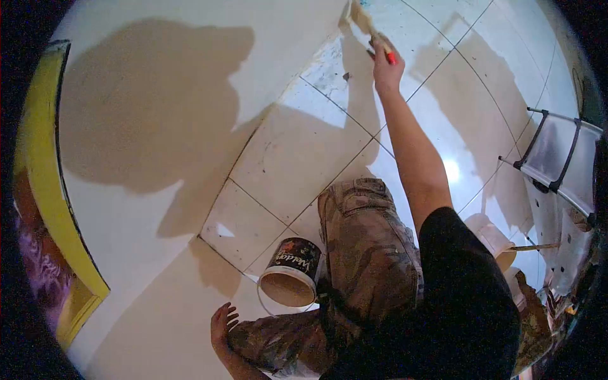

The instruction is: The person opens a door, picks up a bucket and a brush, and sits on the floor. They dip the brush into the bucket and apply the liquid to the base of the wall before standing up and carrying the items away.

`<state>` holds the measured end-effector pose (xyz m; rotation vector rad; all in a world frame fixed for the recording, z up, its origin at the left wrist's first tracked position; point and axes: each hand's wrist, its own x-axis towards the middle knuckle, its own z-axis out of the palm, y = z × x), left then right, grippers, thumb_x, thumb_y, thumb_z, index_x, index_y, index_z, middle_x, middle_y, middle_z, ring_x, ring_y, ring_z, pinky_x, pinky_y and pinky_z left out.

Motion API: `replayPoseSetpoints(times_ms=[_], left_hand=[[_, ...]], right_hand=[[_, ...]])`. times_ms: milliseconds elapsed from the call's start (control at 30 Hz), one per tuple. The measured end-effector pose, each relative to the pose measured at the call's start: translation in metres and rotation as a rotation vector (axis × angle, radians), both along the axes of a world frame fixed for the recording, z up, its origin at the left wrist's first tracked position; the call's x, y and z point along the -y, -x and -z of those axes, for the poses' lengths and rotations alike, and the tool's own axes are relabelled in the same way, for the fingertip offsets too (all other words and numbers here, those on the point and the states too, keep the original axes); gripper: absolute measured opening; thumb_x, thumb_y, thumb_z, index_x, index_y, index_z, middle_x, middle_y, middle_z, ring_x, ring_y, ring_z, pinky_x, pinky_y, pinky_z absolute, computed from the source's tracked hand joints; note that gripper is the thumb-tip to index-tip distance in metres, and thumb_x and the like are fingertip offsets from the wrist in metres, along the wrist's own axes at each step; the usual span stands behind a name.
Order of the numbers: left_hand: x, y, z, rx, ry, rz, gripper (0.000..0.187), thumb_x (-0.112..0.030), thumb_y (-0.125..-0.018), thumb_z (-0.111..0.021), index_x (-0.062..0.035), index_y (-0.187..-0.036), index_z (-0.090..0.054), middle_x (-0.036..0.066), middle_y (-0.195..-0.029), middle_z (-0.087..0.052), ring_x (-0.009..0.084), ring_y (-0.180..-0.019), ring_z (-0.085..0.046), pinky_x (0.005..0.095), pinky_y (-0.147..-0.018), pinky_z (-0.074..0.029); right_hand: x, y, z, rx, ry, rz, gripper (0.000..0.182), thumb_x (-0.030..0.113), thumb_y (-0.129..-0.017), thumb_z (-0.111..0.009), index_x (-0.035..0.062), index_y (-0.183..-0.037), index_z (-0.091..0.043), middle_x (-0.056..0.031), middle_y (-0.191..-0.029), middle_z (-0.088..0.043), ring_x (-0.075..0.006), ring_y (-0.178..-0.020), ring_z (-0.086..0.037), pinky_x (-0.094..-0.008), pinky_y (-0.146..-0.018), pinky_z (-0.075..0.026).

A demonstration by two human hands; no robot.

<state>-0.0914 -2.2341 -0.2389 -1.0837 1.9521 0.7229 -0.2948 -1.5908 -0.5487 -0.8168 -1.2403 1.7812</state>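
My right hand (387, 71) reaches far out to the top of the view, closed round a paintbrush (362, 20). The handle's red end sticks out of the grip, and the pale brush head is at the foot of the white wall (278, 38), where it meets the floor. Whether the bristles touch the wall is too blurred to tell. My left hand (221, 326) hangs by my bent knee with its fingers apart, holding nothing. Close to it, between my legs and the wall, stands a black paint bucket (296, 256) with pale lettering, a white rim and a wire handle.
White tiles (285, 164) cover the floor, with specks and smears along the wall. A yellow-framed picture (47, 126) is at the left. To the right are a metal folding ladder (557, 152), a pale container (491, 237) with a stick across it, and assorted clutter (560, 310).
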Motion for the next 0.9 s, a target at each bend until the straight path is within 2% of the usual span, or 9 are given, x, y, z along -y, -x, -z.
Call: replayPoseSetpoints(times_ms=[100,167,200,433,533,633,800,867,900], left_hand=[[-0.008,0.000,-0.004,-0.002,0.015,-0.020,0.044,-0.035,-0.088,-0.050,-0.0031,-0.119,-0.049,0.012,-0.105,-0.058,0.0219,-0.090,-0.057,0.0352,-0.077,-0.048],[-0.011,0.001,-0.005,-0.001,-0.013,-0.008,0.045,-0.036,-0.088,-0.050,-0.0030,-0.119,-0.049,0.011,-0.106,-0.058,0.0211,-0.089,-0.057,0.0346,-0.077,-0.048],[-0.010,0.000,-0.006,-0.008,-0.011,-0.020,0.045,-0.036,-0.088,-0.050,-0.0030,-0.119,-0.049,0.011,-0.106,-0.058,0.0211,-0.089,-0.057,0.0346,-0.077,-0.048],[0.012,-0.028,-0.018,-0.211,-0.046,0.042,0.036,-0.026,-0.091,-0.046,-0.0028,-0.119,-0.050,0.009,-0.101,-0.060,0.0176,-0.084,-0.057,0.0314,-0.074,-0.047],[0.023,-0.049,-0.021,-0.238,-0.070,0.079,0.044,-0.034,-0.087,-0.052,-0.0050,-0.120,-0.049,0.010,-0.105,-0.059,0.0184,-0.084,-0.057,0.0306,-0.072,-0.047],[0.016,-0.069,-0.030,-0.285,-0.017,0.126,0.035,-0.022,-0.091,-0.045,-0.0028,-0.119,-0.050,0.010,-0.099,-0.061,0.0166,-0.082,-0.057,0.0293,-0.072,-0.046],[0.030,-0.096,-0.025,-0.434,0.053,0.067,0.035,-0.022,-0.090,-0.044,-0.0028,-0.119,-0.050,0.009,-0.098,-0.061,0.0164,-0.082,-0.058,0.0290,-0.071,-0.047],[0.061,-0.109,-0.017,-0.220,0.009,0.091,0.035,-0.023,-0.090,-0.045,-0.0022,-0.118,-0.050,0.009,-0.097,-0.061,0.0169,-0.080,-0.059,0.0282,-0.068,-0.047],[0.084,-0.120,-0.012,-0.271,-0.084,0.049,0.035,-0.023,-0.090,-0.046,-0.0024,-0.118,-0.051,0.009,-0.096,-0.061,0.0164,-0.078,-0.059,0.0272,-0.066,-0.047]], right_hand=[[-0.002,0.013,0.002,-0.024,-0.010,-0.040,0.027,0.013,-0.086,-0.054,-0.0030,-0.108,-0.058,-0.0074,-0.091,-0.063,-0.0121,-0.076,-0.059,-0.0243,-0.071,-0.050],[0.021,0.009,0.009,0.038,-0.067,-0.152,0.031,0.010,-0.087,-0.054,-0.0061,-0.113,-0.052,-0.0120,-0.099,-0.061,-0.0169,-0.091,-0.059,-0.0294,-0.079,-0.051],[0.037,0.001,0.005,0.158,-0.044,-0.230,0.031,0.009,-0.087,-0.054,-0.0067,-0.113,-0.052,-0.0117,-0.099,-0.061,-0.0164,-0.090,-0.058,-0.0292,-0.078,-0.051],[0.126,-0.065,-0.007,0.146,0.062,-0.478,0.034,0.014,-0.086,-0.057,-0.0067,-0.113,-0.052,-0.0118,-0.099,-0.061,-0.0154,-0.088,-0.059,-0.0285,-0.077,-0.052],[0.140,-0.079,-0.013,0.095,0.076,-0.546,0.033,0.015,-0.087,-0.057,-0.0055,-0.113,-0.053,-0.0121,-0.098,-0.061,-0.0159,-0.087,-0.060,-0.0279,-0.076,-0.052],[0.151,-0.085,-0.021,0.161,-0.005,-0.660,0.033,0.016,-0.087,-0.057,-0.0050,-0.112,-0.053,-0.0115,-0.097,-0.062,-0.0163,-0.087,-0.060,-0.0281,-0.076,-0.052],[0.182,-0.071,-0.009,0.128,-0.255,-0.765,0.029,0.016,-0.084,-0.059,-0.0037,-0.106,-0.059,-0.0114,-0.093,-0.064,-0.0132,-0.075,-0.061,-0.0251,-0.068,-0.048],[0.195,-0.062,0.003,0.029,-0.229,-0.731,0.027,0.016,-0.083,-0.060,-0.0004,-0.104,-0.060,-0.0114,-0.090,-0.066,-0.0124,-0.073,-0.061,-0.0264,-0.067,-0.048],[0.196,-0.062,0.000,0.116,-0.327,-0.797,0.026,0.013,-0.083,-0.060,-0.0008,-0.105,-0.060,-0.0112,-0.096,-0.064,-0.0124,-0.079,-0.061,-0.0257,-0.071,-0.049]])
